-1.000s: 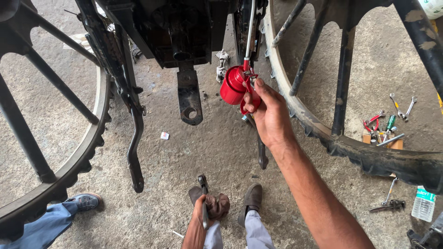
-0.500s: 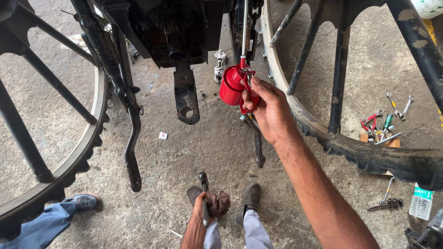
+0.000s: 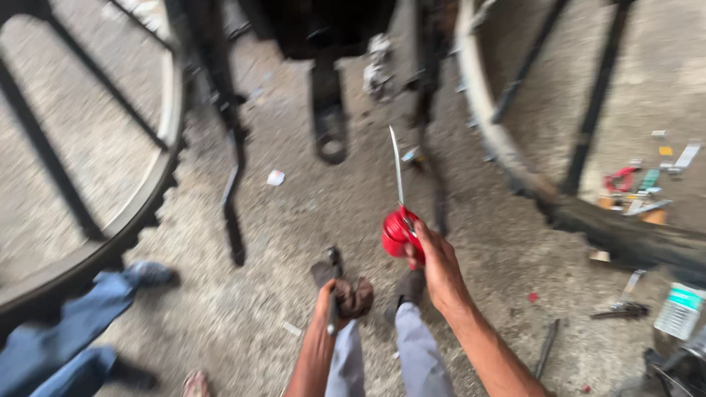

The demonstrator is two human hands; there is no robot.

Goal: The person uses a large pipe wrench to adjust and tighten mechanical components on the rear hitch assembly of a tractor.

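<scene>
Above the concrete floor [image 3: 294, 220], right hand [image 3: 441, 268] fingers wrap tightly around the red oil can [image 3: 397, 231].

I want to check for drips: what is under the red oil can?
Under the red metal oil can, held by the right hand, shows grey gritty concrete floor; the hand covers the part behind it.

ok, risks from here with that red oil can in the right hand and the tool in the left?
1. The right hand holds the red long-spout oil can with its thin metal spout pointing up; drips could land on the concrete floor by the feet and make it slick.
2. The left hand grips a dark metal tool together with a brown rag; an oily grip might slip.
3. Loose hand tools lie beside the black spoked wheel: a possible trip hazard.
</scene>
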